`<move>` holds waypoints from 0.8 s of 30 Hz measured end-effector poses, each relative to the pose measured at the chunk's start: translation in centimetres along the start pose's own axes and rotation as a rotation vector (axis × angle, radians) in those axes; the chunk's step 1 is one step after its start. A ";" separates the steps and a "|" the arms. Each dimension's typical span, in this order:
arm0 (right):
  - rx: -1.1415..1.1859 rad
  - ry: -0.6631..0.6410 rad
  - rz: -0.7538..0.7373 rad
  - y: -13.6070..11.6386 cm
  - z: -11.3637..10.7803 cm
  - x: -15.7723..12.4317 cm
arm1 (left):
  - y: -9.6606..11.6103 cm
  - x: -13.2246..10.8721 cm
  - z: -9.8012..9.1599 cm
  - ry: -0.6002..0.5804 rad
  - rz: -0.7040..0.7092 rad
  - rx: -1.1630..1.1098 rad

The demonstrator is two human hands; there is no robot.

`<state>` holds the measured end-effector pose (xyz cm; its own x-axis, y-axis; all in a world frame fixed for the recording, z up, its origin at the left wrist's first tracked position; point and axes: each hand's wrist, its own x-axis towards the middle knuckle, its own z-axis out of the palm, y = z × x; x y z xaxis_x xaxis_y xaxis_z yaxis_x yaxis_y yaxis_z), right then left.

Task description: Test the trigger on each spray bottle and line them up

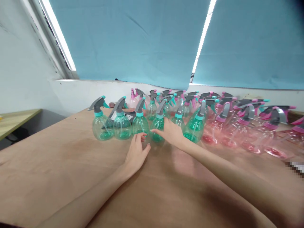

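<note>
Several clear green spray bottles with grey-and-turquoise trigger heads stand upright in a front row. My right hand (173, 132) is around the right side of one green spray bottle (157, 136), its thumb across the front and its other fingers partly hidden behind. My left hand (137, 151) is low in front of the neighbouring green bottle (140, 125), fingers slightly curled and thumb apart, with nothing in it. Left of that stand a second green bottle (122, 128) and an end bottle (102, 128). Right of my right hand is another green bottle (194, 129).
Pink spray bottles (234, 133) continue the row to the right, with more pink and green ones behind. The wooden table (71, 164) extends in front. A blue curtain (142, 41) hangs beyond it, and a yellowish table (20, 120) is at far left.
</note>
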<state>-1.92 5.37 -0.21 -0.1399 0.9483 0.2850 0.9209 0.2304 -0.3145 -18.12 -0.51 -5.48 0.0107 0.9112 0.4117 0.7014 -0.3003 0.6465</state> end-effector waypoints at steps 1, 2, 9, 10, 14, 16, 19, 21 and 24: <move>0.004 0.003 0.001 0.0 0.1 0.0 | 0.0 0.0 0.0 -0.003 0.001 -0.002; 0.008 0.005 0.002 0.0 0.1 0.0 | 0.0 0.0 0.0 -0.006 0.002 -0.004; 0.071 0.020 -0.003 0.1 0.8 0.1 | 0.1 0.0 0.1 -0.015 0.010 -0.026; 0.083 0.023 -0.007 0.1 0.8 0.1 | 0.1 -0.1 0.1 -0.015 0.011 -0.028; 0.128 0.029 -0.018 0.2 1.1 0.2 | 0.2 -0.2 0.1 -0.011 0.014 -0.031; 0.151 0.029 -0.021 0.2 1.2 0.2 | 0.1 -0.1 0.1 -0.007 0.011 -0.032; 0.184 0.026 -0.024 0.3 1.2 0.1 | 0.0 0.0 0.1 -0.002 0.004 -0.033; 0.203 0.021 -0.027 0.3 1.2 0.1 | -0.1 0.0 0.1 -0.003 0.001 -0.031; 0.223 0.016 -0.026 0.4 1.2 0.2 | -0.1 0.0 0.0 -0.009 -0.002 -0.030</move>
<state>-1.98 5.90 -1.33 -0.1547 0.9382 0.3095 0.8133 0.2988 -0.4992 -18.14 -0.46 -5.56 0.0157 0.9144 0.4045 0.6794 -0.3066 0.6666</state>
